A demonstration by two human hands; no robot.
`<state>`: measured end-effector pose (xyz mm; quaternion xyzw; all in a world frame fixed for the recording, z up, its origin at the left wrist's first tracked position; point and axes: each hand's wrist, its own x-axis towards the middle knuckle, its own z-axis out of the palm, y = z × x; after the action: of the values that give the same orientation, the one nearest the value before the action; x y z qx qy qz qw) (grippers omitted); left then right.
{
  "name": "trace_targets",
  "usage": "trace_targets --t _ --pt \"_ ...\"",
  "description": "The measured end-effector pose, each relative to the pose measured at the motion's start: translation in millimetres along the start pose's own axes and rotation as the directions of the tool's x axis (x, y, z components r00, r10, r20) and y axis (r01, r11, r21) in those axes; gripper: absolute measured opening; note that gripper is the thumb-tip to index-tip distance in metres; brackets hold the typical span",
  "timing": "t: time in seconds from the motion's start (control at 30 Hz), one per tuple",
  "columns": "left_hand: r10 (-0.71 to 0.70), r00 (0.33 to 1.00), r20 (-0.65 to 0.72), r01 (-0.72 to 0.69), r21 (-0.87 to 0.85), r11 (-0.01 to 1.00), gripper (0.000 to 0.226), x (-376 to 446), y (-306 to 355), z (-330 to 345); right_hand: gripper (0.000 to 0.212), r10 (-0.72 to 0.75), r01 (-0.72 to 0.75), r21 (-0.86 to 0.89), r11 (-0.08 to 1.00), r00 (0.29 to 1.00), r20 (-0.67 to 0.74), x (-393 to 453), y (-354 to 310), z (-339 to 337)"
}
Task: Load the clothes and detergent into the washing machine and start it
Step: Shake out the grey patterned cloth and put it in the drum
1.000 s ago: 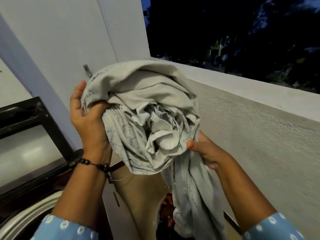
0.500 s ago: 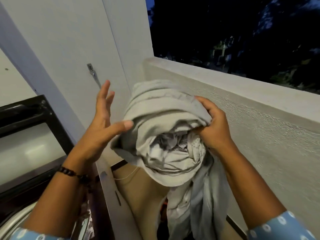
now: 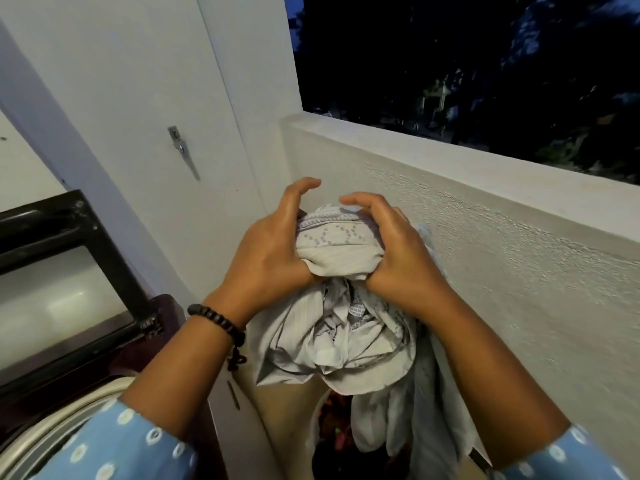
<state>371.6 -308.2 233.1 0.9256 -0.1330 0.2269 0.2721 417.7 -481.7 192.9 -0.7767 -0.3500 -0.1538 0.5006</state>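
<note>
White walls [image 3: 114,81] meet a rough plastered parapet [image 3: 502,244], with dark night trees [image 3: 450,57] beyond.

There is one view, from a camera on the person's head. It looks forward and down, very close to the two arms. The white rough balcony wall [image 3: 485,271] runs along the right. The dark-framed washing machine lid [image 3: 69,271] stands near on the left.
</note>
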Motion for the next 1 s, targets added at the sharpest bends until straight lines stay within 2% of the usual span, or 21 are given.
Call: trace_targets --t 0.1,0.17,0.27,0.33,0.43,0.57,0.63,0.7,0.77,0.87,0.93,1.0 --pt "-0.016 0.993 -0.114 -0.001 -0.142 0.99 0.074 0 -6 3 0.109 0.099 -0.093 -0.048 0.995 0.984 0.145 -2 3 -20" --pt "-0.032 0.981 -0.189 -0.017 -0.254 0.967 0.065 0 -12 0 0.125 0.214 -0.205 -0.063 0.977 0.953 0.214 -6 14 -33" --pt "-0.07 0.945 -0.319 -0.053 -0.36 0.932 0.058 3 -18 -8 0.134 0.356 -0.395 0.129 0.91 0.901 0.246 -18 37 -45" --pt "-0.127 0.906 -0.404 -0.066 -0.431 0.9 0.055 6 -21 -15 0.14 0.386 -0.456 0.271 0.848 0.881 0.274 -28 49 -46" --pt "-0.255 0.832 -0.492 -0.077 -0.558 0.827 0.053 8 -23 -20 0.145 0.352 -0.469 0.452 0.758 0.879 0.321 -42 60 -33" --pt "-0.419 0.731 -0.539 -0.088 -0.683 0.725 0.057 7 -13 -15 0.146 0.334 -0.453 0.56 0.694 0.891 0.307 -40 53 -13" --pt "-0.457 0.721 -0.521 -0.083 -0.719 0.69 0.065 5 -10 -9 0.131 0.352 -0.401 0.6 0.692 0.913 0.205 -32 48 -7" --pt "-0.446 0.751 -0.487 -0.069 -0.73 0.68 0.072 1 -12 -5 0.111 0.368 -0.331 0.627 0.706 0.927 0.075 -25 45 -4" --pt "-0.396 0.82 -0.413 -0.04 -0.732 0.681 0.081 -2 -19 -4 0.093 0.385 -0.28 0.623 0.731 0.922 -0.038 -23 45 -2" --pt "-0.28 0.938 -0.203 0.055 -0.711 0.701 0.105 -11 -37 -13 0.073 0.379 -0.215 0.583 0.784 0.908 -0.175 -20 47 -4" --pt "-0.185 0.982 -0.048 0.118 -0.612 0.782 0.122 -17 -42 -26 0.071 0.337 -0.165 0.538 0.827 0.911 -0.239 -15 48 -10" --pt "-0.09 0.993 0.074 0.113 -0.415 0.903 0.126 -18 -35 -42 0.071 0.271 -0.118 0.477 0.871 0.925 -0.266 -10 47 -16"
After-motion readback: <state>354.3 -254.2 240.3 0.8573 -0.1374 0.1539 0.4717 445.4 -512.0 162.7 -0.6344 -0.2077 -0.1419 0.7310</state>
